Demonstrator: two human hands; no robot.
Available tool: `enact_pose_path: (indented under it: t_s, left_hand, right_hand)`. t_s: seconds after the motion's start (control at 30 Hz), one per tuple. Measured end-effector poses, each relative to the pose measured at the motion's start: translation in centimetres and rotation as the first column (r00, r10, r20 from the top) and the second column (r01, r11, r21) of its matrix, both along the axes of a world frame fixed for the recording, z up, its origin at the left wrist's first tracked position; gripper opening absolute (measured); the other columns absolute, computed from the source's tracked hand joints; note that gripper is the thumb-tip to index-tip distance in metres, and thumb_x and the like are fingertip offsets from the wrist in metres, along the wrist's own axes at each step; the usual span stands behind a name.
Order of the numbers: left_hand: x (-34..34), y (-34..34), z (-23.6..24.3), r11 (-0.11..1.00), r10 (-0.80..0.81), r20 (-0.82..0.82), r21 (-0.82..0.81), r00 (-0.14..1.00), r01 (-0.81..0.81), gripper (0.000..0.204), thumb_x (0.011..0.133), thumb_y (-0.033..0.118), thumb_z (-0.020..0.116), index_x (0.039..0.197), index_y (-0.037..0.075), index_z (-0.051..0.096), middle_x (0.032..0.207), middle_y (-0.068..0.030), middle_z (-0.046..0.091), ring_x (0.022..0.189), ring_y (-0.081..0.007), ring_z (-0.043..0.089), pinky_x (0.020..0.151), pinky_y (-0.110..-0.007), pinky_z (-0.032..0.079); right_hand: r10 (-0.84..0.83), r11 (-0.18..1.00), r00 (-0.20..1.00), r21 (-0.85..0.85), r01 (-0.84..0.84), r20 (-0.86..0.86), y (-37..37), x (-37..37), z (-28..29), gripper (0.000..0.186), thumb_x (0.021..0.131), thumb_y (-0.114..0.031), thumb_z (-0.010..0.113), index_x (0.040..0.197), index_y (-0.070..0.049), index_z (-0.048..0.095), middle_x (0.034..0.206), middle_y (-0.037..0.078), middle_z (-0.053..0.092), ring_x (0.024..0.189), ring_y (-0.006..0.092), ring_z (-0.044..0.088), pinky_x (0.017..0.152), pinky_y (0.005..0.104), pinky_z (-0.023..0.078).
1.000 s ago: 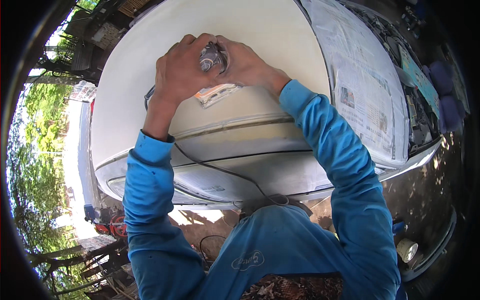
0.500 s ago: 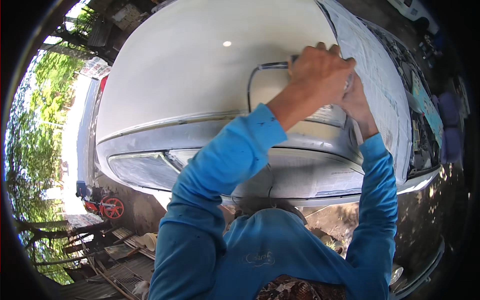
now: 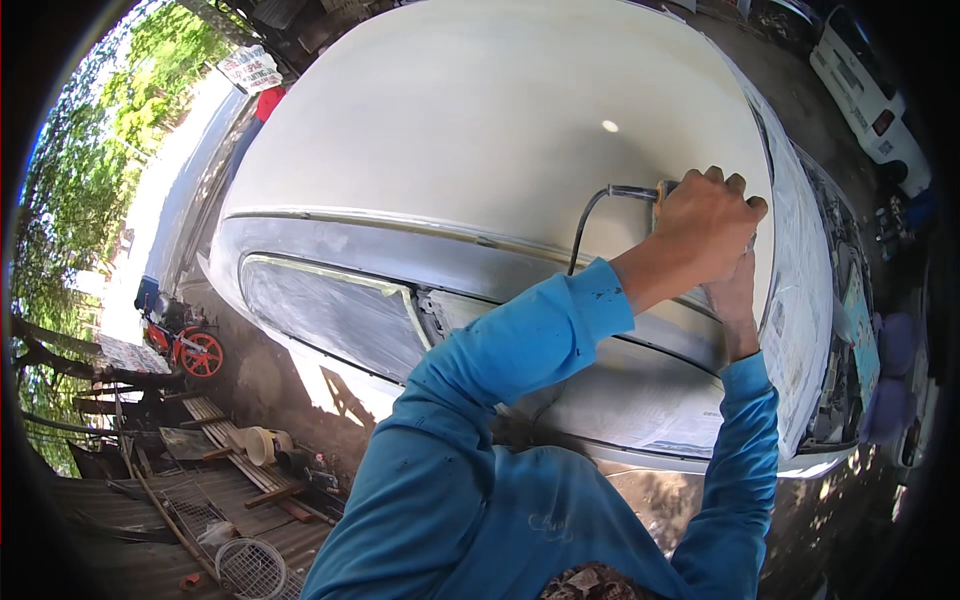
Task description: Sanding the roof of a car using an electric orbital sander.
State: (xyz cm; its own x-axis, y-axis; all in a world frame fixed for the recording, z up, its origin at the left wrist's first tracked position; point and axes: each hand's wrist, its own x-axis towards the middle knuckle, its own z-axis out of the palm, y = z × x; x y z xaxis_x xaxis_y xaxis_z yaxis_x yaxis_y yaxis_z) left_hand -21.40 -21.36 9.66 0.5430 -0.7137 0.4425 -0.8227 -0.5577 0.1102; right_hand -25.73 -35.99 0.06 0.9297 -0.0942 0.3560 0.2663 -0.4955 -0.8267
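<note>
The sanding tool [image 3: 662,192] sits on the white primed car roof [image 3: 480,130], almost wholly covered by the left hand [image 3: 705,228]; only a small orange-edged corner and its metal fitting show just beyond the knuckles. A dark hose [image 3: 585,225] leaves that fitting and curves down toward the left forearm. The left hand is closed over the top of the tool, fingers wrapped down around it. The right hand [image 3: 738,292] lies directly beneath the left, pressed against the same tool; most of it is hidden, so its grip cannot be told. Both arms wear blue sleeves [image 3: 520,340].

Beside the hands, toward the person's right, newspaper masking [image 3: 800,300] covers the car's glass. Below the left forearm runs the grey sanded pillar and a masked window [image 3: 330,310]. Well away to the left, on the ground, stand an orange-wheeled machine [image 3: 195,350] and stacked planks [image 3: 250,460]. A white car [image 3: 865,90] is parked far beyond the hands.
</note>
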Motion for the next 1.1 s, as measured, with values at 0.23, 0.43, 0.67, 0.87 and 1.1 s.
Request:
enact_pose_path:
  t_s: [0.23, 0.43, 0.67, 0.87, 1.1]
  left_hand:
    - [2.6, 12.2, 0.4, 0.974, 0.224, 0.067, -0.057, 0.972, -0.221, 0.038, 0.071, 0.024, 0.076, 0.104, 0.009, 0.068, 0.094, -0.0106, 0.068, 0.085, -0.0278, 0.069, 0.064, -0.040, 0.058]
    - [4.7, 20.2, 0.6, 0.913, 0.407, 0.107, -0.072, 0.907, -0.401, 0.039, 0.072, 0.034, 0.076, 0.104, 0.012, 0.067, 0.091, -0.0086, 0.067, 0.081, -0.0279, 0.069, 0.063, -0.041, 0.058]
    - [7.8, 23.7, 1.0, 0.841, 0.541, 0.076, -0.024, 0.838, -0.541, 0.038, 0.073, 0.033, 0.072, 0.105, 0.013, 0.067, 0.089, -0.0093, 0.067, 0.081, -0.0313, 0.070, 0.064, -0.045, 0.057]
    - [10.0, 18.1, 0.9, 0.854, 0.516, 0.091, 0.014, 0.852, -0.519, 0.037, 0.075, 0.033, 0.072, 0.104, 0.010, 0.068, 0.093, -0.0116, 0.067, 0.083, -0.0297, 0.070, 0.065, -0.042, 0.058]
    - [12.1, 6.6, 2.4, 0.857, 0.513, -0.172, 0.043, 0.841, -0.514, 0.056, 0.090, 0.050, 0.060, 0.131, 0.011, 0.059, 0.115, -0.0218, 0.065, 0.101, -0.0425, 0.068, 0.078, -0.052, 0.057]
  right_hand:
    - [0.220, 0.955, 0.971, -0.220, -0.196, 0.090, 11.6, 5.6, 1.8, 0.059, 0.075, -0.031, 0.084, 0.124, -0.007, 0.061, 0.125, 0.012, 0.064, 0.117, 0.0349, 0.056, 0.109, 0.0542, 0.035]
    - [0.354, 0.885, 0.935, -0.332, -0.325, 0.027, 20.0, 10.2, 2.3, 0.061, 0.078, -0.044, 0.082, 0.126, -0.011, 0.062, 0.132, 0.010, 0.062, 0.130, 0.0339, 0.052, 0.113, 0.0678, 0.025]
    - [0.378, 0.878, 0.925, -0.325, -0.351, 0.021, 24.4, 14.2, 2.7, 0.075, 0.073, -0.049, 0.085, 0.132, -0.012, 0.058, 0.138, 0.012, 0.056, 0.131, 0.0353, 0.051, 0.111, 0.0692, 0.027]
    - [0.342, 0.926, 0.939, -0.152, -0.345, -0.044, 19.5, 14.2, 4.2, 0.087, 0.070, -0.044, 0.090, 0.139, -0.008, 0.049, 0.134, 0.013, 0.058, 0.120, 0.0371, 0.060, 0.106, 0.0610, 0.039]
    - [0.076, 0.995, 0.990, 0.063, -0.083, 0.119, 10.4, 11.7, 4.1, 0.111, 0.077, -0.009, 0.087, 0.158, -0.008, 0.011, 0.135, 0.018, 0.054, 0.122, 0.0251, 0.059, 0.095, 0.0377, 0.055]
